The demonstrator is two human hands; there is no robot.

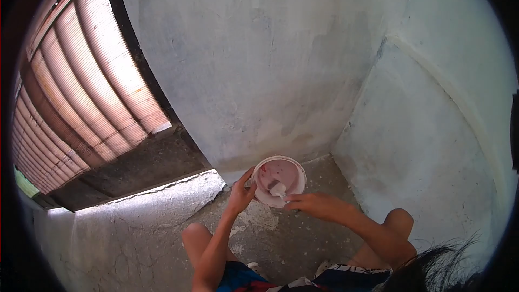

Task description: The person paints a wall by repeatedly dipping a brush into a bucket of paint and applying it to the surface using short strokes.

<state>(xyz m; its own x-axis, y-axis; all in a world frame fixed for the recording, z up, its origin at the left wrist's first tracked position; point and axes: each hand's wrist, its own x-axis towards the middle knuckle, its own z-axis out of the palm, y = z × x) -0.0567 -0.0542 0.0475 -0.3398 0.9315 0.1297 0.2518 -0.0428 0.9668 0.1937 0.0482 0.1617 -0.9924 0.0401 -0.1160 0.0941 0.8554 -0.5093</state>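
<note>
A round whitish-pink bucket (pixel 294 172) is tilted so that its mouth faces me, with red specks and white residue on its inside. My left hand (pixel 241 193) grips the bucket's left rim, fingers wrapped round the edge. At the lower right of the rim, my right hand (pixel 307 204) is closed on a small putty knife (pixel 278 188). Its blade, coated in a white paste, lies inside the bucket; the fingers cover most of the handle.
Ahead stands a patchy grey-white wall (pixel 259 59), meeting a second wall (pixel 432 135) at a corner on the right. A corrugated gate (pixel 92 75) with dark bars is at the left. White splotches mark the concrete floor (pixel 303 243). My bent knees flank the bucket.
</note>
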